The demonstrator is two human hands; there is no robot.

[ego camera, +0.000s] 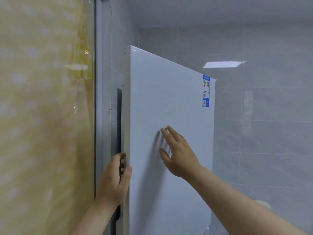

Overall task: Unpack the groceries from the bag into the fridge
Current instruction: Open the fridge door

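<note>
A tall white fridge door [169, 102] fills the middle of the head view, with a blue energy label [206, 90] near its upper right corner. My left hand [115, 178] grips the door's left edge, fingers curled behind it and thumb on the front face. My right hand [177, 151] has straight, spread fingers at the door's front, its fingertips touching or nearly touching the surface, with a shadow beside them. A dark gap [119, 119] shows along the left edge. The fridge's inside, the bag and the groceries are out of sight.
A glass panel covered with yellow patterned film [45, 116] stands close on the left, framed by a grey post [99, 99]. Grey tiled walls [262, 124] lie behind and to the right of the fridge. A pale round object [263, 204] shows behind my right forearm.
</note>
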